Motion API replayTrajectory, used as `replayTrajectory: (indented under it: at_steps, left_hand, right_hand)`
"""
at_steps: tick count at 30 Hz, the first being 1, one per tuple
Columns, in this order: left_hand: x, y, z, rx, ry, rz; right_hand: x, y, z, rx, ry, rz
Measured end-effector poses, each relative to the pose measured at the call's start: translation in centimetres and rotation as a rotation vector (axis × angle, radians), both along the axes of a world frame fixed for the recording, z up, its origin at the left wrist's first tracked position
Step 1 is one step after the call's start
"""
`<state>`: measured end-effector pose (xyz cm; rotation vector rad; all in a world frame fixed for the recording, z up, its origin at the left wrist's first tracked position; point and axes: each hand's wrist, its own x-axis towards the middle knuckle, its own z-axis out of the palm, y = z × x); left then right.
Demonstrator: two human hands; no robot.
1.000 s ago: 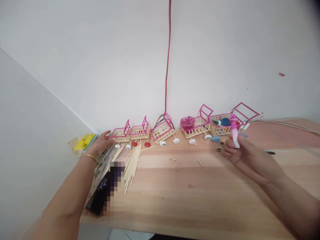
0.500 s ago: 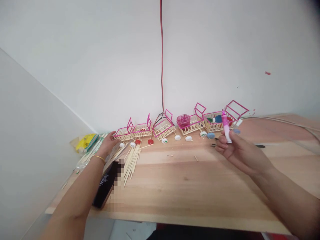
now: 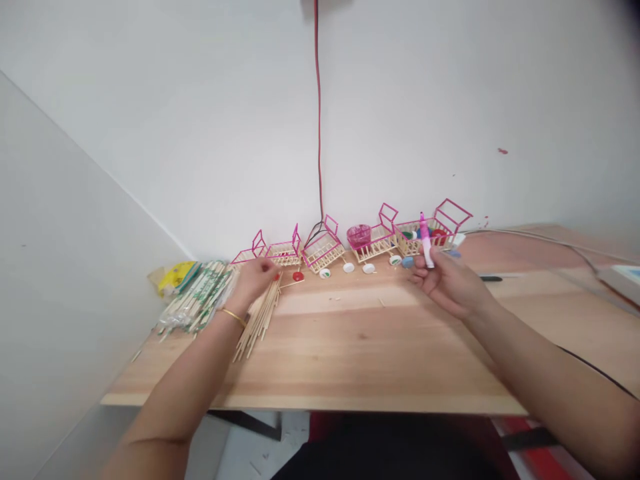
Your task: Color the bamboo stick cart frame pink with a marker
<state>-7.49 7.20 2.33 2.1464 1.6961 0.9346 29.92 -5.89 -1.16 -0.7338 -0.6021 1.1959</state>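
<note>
My right hand grips a pink-and-white marker, held upright in front of the rightmost stick cart. My left hand is closed, fingertips pinched beside a small cart with red wheels; whether anything sits between them I cannot make out. Behind that hand stands another cart, partly covered. The carts are built of thin wooden sticks, with pink-coloured top rails and handles and bottle-cap wheels. A loose bundle of wooden sticks lies right of my left wrist.
Packaged chopsticks and a yellow bag lie at the left. A tilted cart and one carrying a pink basket stand along the wall. A red-black cable hangs down. A black pen-like object lies at the right.
My left hand has moved right, from the leftmost cart to beside the red-wheeled one. The marker stays in my right hand. The view has shifted, and the phone is out of sight.
</note>
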Motion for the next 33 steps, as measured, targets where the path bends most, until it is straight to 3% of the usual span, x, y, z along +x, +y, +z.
replayTrajectory:
  at_steps: [5,9,14,18,26,33]
  left_hand:
    - [6.8,-1.1,-2.4,-0.093,0.158,-0.251]
    - [8.6,-1.0,-2.3,-0.018,0.279,-0.208]
    - [8.9,-1.2,-2.2,0.087,0.361,-0.089]
    - [8.4,-1.0,-3.4,0.094,0.371,-0.115]
    - [7.1,-0.7,-6.2,0.121,0.198,-0.140]
    - [7.3,1.0,-7.0,0.101,-0.061,-0.024]
  right_hand:
    - [0.7,0.0,-0.2,-0.011,0.026,-0.009]
    - [1.1,0.0,-0.2,0.013,0.038,-0.023]
    - [0.9,-0.1,0.0,0.019,0.009,-0.017]
    - [0.8,-0.1,-0.1,0.013,0.003,-0.005]
    - [0.7,0.0,-0.5,0.006,-0.020,0.011]
    - [0.4,0.1,-0.7,0.018,-0.046,0.005]
